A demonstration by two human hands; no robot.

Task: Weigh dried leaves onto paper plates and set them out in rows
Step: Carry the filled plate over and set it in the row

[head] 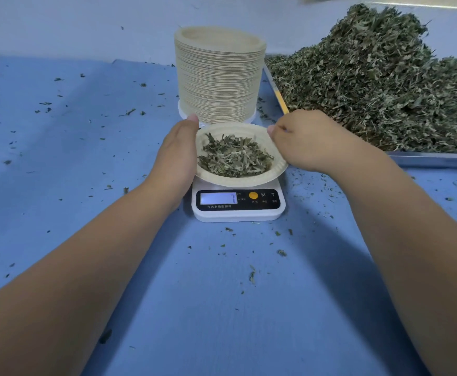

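A paper plate (249, 181) with a small heap of dried leaves (234, 157) sits over the white kitchen scale (238, 203), whose display shows 7. My left hand (177, 156) grips the plate's left rim, thumb up at the far edge. My right hand (303, 142) holds the plate's right rim with curled fingers. The plate bends slightly between both hands. Whether it still rests on the scale is unclear.
A tall stack of paper plates (219, 77) stands just behind the scale. At the right, a metal tray (433, 158) carries a large pile of dried leaves (379, 85). Leaf crumbs are scattered over the blue table (72, 164).
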